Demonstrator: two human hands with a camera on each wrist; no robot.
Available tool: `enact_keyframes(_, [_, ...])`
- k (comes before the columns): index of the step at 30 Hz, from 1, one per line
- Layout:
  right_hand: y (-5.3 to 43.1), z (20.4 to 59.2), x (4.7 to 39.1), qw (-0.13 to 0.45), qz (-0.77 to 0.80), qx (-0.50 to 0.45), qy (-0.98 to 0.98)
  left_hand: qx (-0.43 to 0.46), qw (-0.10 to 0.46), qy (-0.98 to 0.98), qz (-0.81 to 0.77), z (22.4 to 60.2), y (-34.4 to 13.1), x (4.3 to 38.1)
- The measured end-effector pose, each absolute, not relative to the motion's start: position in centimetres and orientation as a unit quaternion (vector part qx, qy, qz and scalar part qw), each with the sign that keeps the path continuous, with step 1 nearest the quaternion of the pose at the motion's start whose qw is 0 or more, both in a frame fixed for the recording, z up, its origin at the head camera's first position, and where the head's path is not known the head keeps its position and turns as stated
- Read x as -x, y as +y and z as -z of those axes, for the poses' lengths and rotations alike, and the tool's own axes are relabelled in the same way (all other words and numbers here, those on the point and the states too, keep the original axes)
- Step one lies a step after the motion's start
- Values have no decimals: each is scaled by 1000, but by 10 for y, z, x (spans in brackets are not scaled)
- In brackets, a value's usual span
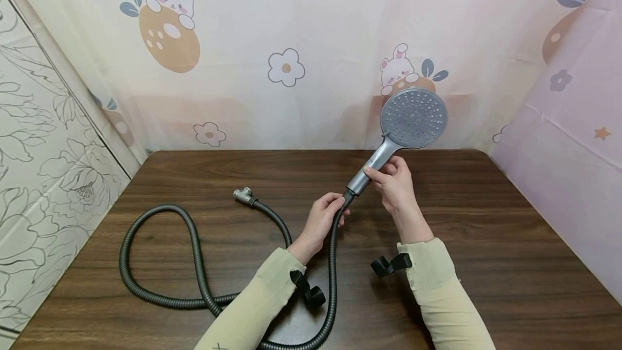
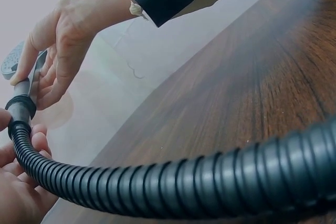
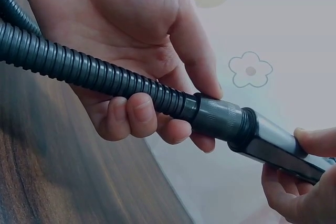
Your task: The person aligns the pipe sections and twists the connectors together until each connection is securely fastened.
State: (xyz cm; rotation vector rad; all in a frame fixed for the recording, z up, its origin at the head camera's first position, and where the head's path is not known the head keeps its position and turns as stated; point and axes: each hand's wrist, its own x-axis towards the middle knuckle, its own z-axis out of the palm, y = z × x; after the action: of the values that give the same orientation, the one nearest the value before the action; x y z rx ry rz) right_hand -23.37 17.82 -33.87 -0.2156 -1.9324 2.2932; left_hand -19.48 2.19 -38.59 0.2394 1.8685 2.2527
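A grey handheld shower head (image 1: 413, 118) is held up above the table's far side, its round nozzle face showing. My right hand (image 1: 398, 188) pinches its handle (image 1: 373, 167) between thumb and fingers. The left hand (image 1: 322, 217) pinches the dark hose nut (image 3: 220, 118) at the handle's lower end, thumb on one side and fingers beneath. A ring of thread (image 3: 245, 127) shows between nut and handle in the right wrist view. From the nut the ribbed black hose (image 1: 332, 269) hangs down past the left hand.
The hose loops (image 1: 123, 253) over the left of the brown wooden table (image 1: 486, 242). Its far end carries a metal angled fitting (image 1: 244, 196). Behind the table hangs a patterned curtain (image 1: 330, 58). Black wrist mounts (image 1: 389, 266) sit at both sleeves.
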Motion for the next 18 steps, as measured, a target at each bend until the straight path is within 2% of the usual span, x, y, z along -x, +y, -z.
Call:
enact_keyframes(11, [179,339,234,68,-757,70,-647,-89,94,632,-764,385,21,194])
enact_keyframes(18, [179,341,234,70,-754,71,-649,-86,85,627,-770,401,24,203])
